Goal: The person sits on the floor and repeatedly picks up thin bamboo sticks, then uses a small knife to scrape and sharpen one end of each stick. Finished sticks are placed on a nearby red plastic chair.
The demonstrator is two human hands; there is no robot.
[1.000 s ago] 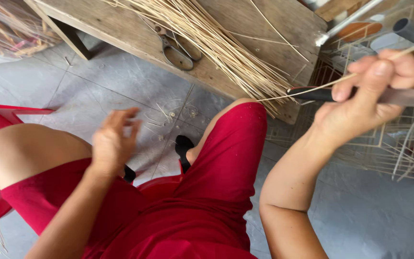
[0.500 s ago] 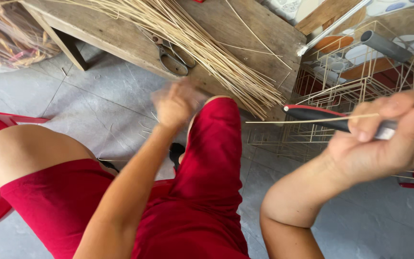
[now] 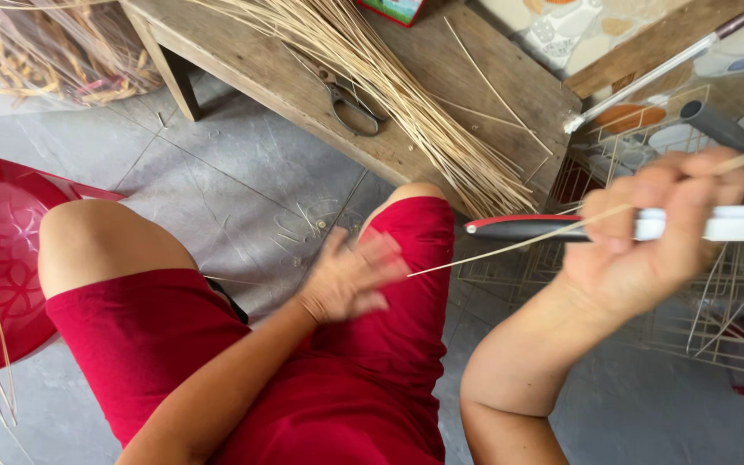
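strip (image 3: 510, 245) of thin pale cane runs from my right hand (image 3: 647, 232) down toward my left hand (image 3: 350, 275). right hand grips it together with a knife (image 3: 561, 226); left is blurred and open, fingers spread over my thigh. i judge it light, springy, snappable: hold near the blade.

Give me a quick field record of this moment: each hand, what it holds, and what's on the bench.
right hand: closed around a red-and-white handled tool and a thin pale reed strip
left hand: blurred, fingers spread, holding nothing, above the red-shorted thigh
wooden bench: bundle of pale reed strips, metal scissors
right side: wire frame rack
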